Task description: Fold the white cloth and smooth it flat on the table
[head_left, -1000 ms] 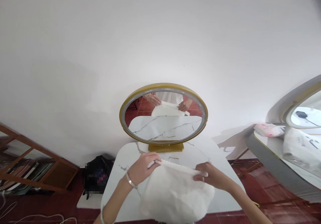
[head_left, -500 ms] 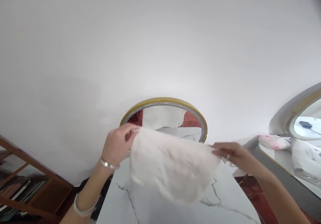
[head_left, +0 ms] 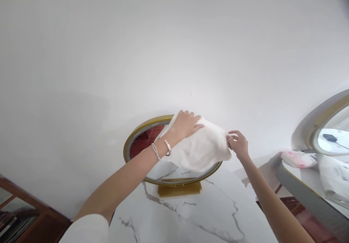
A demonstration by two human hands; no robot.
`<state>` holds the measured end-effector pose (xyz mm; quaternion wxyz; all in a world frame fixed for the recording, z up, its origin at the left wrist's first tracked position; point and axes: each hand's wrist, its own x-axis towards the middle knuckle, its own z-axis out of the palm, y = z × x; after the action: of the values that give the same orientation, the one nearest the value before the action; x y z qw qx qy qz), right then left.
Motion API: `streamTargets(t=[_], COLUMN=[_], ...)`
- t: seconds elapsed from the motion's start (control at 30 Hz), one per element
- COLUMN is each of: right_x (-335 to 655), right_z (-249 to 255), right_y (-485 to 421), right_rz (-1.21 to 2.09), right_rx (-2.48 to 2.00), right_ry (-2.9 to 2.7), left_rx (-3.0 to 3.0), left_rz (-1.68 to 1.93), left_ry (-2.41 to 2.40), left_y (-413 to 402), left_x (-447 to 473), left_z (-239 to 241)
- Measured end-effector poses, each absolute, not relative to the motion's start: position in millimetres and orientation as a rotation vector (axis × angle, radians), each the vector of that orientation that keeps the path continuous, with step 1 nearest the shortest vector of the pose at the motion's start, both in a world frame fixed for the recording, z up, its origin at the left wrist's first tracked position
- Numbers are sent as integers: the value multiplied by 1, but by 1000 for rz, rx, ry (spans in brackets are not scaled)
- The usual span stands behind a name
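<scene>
A white cloth point(head_left: 199, 148) hangs over the upper right part of an oval, gold-rimmed mirror point(head_left: 127, 145). My left hand point(head_left: 187, 125) presses it at the mirror's top edge, fingers curled over the rim and thumb out to the side. At the cloth's right end, my right hand point(head_left: 237, 143) pinches a corner just beyond the rim. The left part of the glass stays uncovered and reflects a red tiled floor. Below, the mirror's gold base point(head_left: 179, 189) rests on a white marble-patterned tabletop point(head_left: 191, 214).
A second table on the right carries a pink and white packet point(head_left: 297, 159), a white bag point(head_left: 334, 177) and another oval mirror point(head_left: 334, 141). At lower left stands a wooden shelf point(head_left: 40, 217). A plain white wall point(head_left: 174, 47) rises behind the mirror.
Both hands have moved forward and up with the cloth, which was stretched between them in front of the mirror. It now lies against the mirror, my left hand at the top rim.
</scene>
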<state>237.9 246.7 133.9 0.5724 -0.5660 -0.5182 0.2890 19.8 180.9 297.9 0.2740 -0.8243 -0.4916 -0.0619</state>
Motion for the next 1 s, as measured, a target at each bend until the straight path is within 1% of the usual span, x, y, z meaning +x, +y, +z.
streamTargets(t=[0.1, 0.2, 0.27, 0.37, 0.5, 0.63, 0.8, 0.9, 1.0], right_x=[231, 216, 207, 196, 188, 176, 142, 106, 60], right_z=[111, 95, 82, 65, 60, 89, 157, 195, 219], right_y=[226, 204, 197, 194, 197, 200, 206, 211, 213], right_rz=[575, 479, 514, 545, 351, 88, -321, -493, -601], right_rx=[-1249, -1142, -1168, -1309, -1268, -1154, -952, -853, -725], right_ry=[-1096, -1212, -1324, -1334, -1334, -1363, -1544, -1661, -1754], left_rx=[-2248, -2283, -2290, -2293, -2288, -2237, -2100, -1950, -1820], left_rz=[-70, -15, -13, -26, -90, -315, -681, -915, -1107], left_ry=[-1259, -1143, -1059, -966, -889, -922, -1184, -1363, -1479], left_y=[188, 195, 197, 193, 186, 176, 155, 140, 127], left_x=[49, 67, 72, 71, 58, 23, -54, -102, -143], left_z=[282, 267, 260, 254, 256, 267, 277, 266, 243])
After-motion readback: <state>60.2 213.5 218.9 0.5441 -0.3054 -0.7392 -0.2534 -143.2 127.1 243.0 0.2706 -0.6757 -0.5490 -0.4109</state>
